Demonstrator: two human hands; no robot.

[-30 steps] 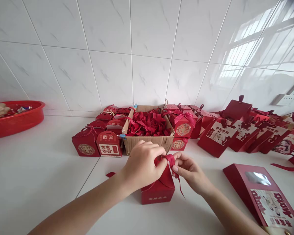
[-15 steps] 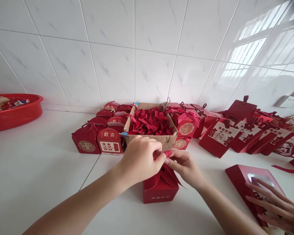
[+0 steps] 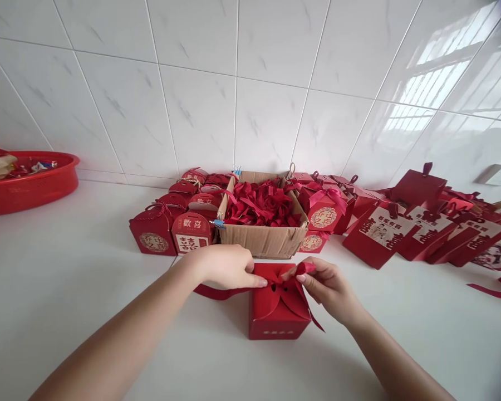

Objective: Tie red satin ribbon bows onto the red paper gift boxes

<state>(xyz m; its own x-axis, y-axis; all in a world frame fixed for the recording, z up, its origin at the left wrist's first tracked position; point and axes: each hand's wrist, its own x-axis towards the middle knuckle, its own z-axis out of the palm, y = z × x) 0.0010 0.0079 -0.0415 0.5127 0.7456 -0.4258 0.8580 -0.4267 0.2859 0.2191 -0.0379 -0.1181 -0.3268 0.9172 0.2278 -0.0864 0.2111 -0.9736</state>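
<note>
A small red gift box (image 3: 280, 328) stands on the white counter in front of me, its top closed by curved interlocking flaps with dark holes near the middle. Over its left top edge is my left hand (image 3: 227, 267), fingers curled and thumb reaching onto the flaps. Red ribbon (image 3: 221, 293) hangs in a curve below that hand; its grip on the ribbon is partly hidden. At the box's upper right, my right hand (image 3: 329, 287) pinches a ribbon loop (image 3: 306, 269) between thumb and fingers. A loose ribbon end (image 3: 316, 322) hangs down the box's right side.
Behind the gift box stands a cardboard box (image 3: 263, 240) full of red ribbons (image 3: 263, 203). Finished-looking red boxes (image 3: 154, 231) are grouped on its left, others (image 3: 323, 209) on its right. Red photo boxes (image 3: 376, 234) lean farther right. A red basin (image 3: 33, 186) sits far left.
My hands have moved apart: the left has shifted left, the right slightly right with the ribbon loop. Another person's hand and a windowed red box at the lower right have gone from view.
</note>
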